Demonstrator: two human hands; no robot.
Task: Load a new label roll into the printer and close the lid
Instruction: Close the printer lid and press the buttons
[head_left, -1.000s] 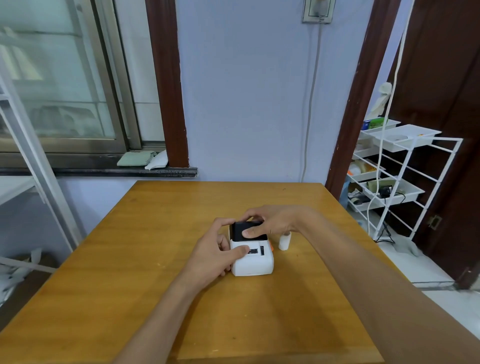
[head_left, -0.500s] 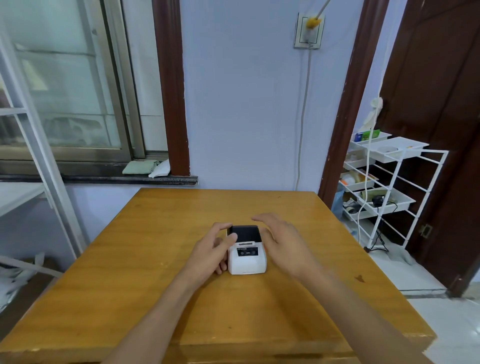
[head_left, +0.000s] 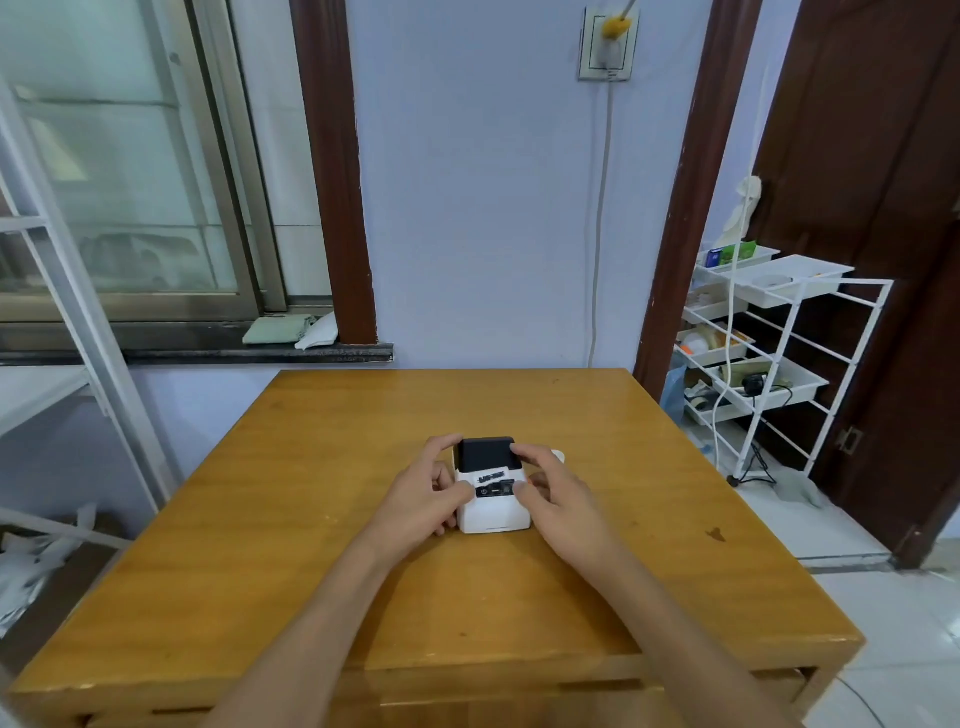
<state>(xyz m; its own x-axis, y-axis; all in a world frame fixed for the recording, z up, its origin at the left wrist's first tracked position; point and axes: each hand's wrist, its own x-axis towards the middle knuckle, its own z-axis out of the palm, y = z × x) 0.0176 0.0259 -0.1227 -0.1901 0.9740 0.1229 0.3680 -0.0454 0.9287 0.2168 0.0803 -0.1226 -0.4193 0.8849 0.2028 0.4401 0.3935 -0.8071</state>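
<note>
A small white printer (head_left: 493, 499) with a black lid (head_left: 486, 453) sits near the middle of the wooden bench (head_left: 311, 519). The lid lies down flat on the printer's top, at the far end, and a dark control strip runs across the top just in front of it.

The left hand (head_left: 421, 493) wraps the printer's left side: its fingers curl along the far left edge beside the lid, and its thumb lies across the front top, touching the control strip. The right hand (head_left: 556, 499) mirrors it on the right side, with fingers reaching the lid's right far corner and the thumb resting on the strip from the right. Both hands are half closed around the body, gripping it between them.

A small white object (head_left: 558, 455) peeks out just behind the right hand's fingers; too little shows to tell what it is.

Behind the bench stands a pale wall (head_left: 493, 208), with a window (head_left: 130, 182) to the left and a white wire rack (head_left: 769, 364) with trays to the right.
</note>
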